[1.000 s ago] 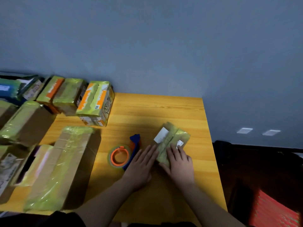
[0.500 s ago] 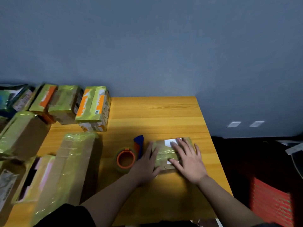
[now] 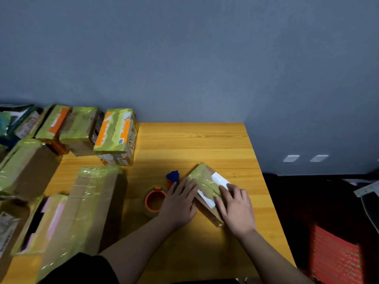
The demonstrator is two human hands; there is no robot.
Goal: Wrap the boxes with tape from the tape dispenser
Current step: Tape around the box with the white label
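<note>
Right now both of my hands lie flat on one small box [image 3: 206,184] at the near right of the wooden table [image 3: 196,144]: the left hand [image 3: 180,203] presses its left edge with straight fingers, and the right hand [image 3: 235,208] rests on top, fingers only slightly bent, gripping nothing. The box looks light and stiff, and its glossy tape skin is probably slippery, so I would hold it by its opposite edges. One tape dispenser [image 3: 158,196] lies just left of it. About eight taped boxes [image 3: 115,136] crowd the table's left side; the farthest are too dim to count surely.
</note>
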